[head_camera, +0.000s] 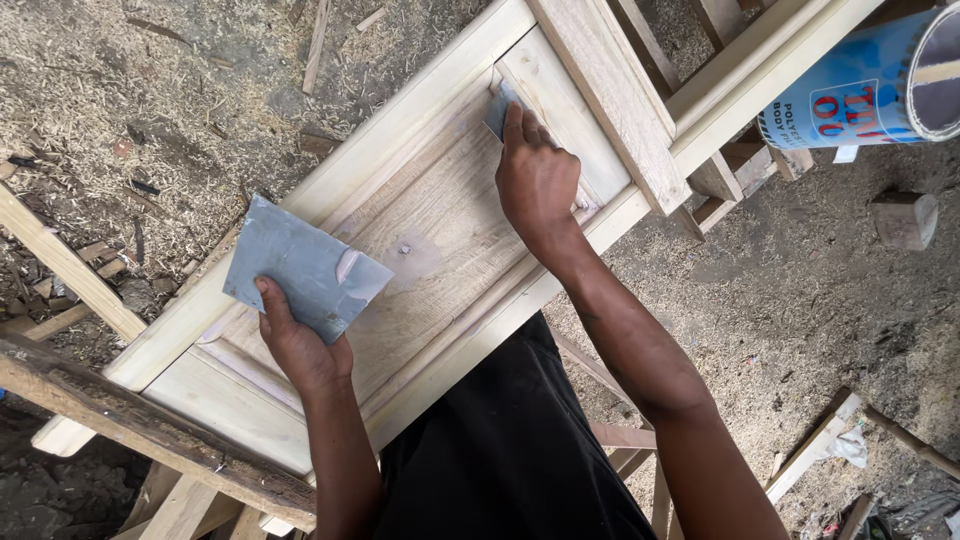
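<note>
This is a rough woodworking shop. An unfinished raised-panel door (420, 230) of pale bare wood lies across a weathered sawhorse beam (150, 430). Around the door, the dirt floor (830, 290) is thick with sawdust and shavings (120, 90) (heaviest on its far side), with timber offcuts (60, 270) beside it and a blue tin (860, 95) past its end.
</note>
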